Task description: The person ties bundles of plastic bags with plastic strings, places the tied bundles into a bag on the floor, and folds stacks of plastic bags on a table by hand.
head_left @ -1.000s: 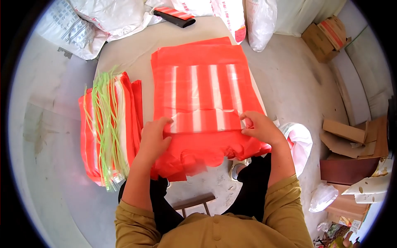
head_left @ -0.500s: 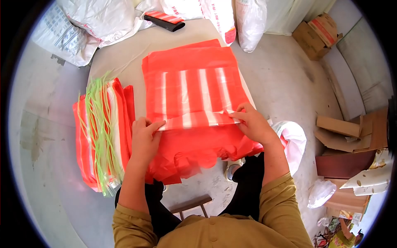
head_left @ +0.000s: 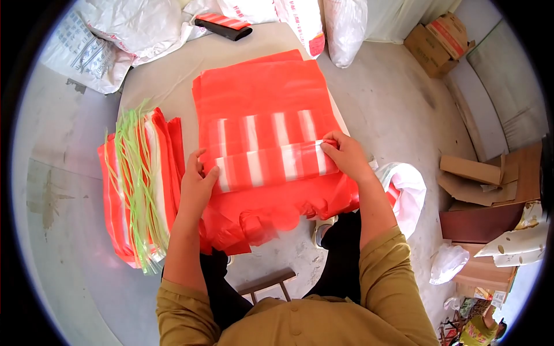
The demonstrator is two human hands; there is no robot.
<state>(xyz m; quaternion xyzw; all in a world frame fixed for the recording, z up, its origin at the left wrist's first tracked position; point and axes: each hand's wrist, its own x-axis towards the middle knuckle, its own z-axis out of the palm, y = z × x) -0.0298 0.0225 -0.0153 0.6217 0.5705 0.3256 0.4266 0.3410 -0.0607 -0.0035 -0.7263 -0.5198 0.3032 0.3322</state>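
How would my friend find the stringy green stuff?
Find the big, flat, beige table. Along its left side is a pile of shiny red and white striped plastic sheets. Across that pile lie long, thin, pale green strands, the stringy bunch among flat red and white neighbours.

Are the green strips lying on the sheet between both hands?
No, the green strips lie across the separate striped stack at left.
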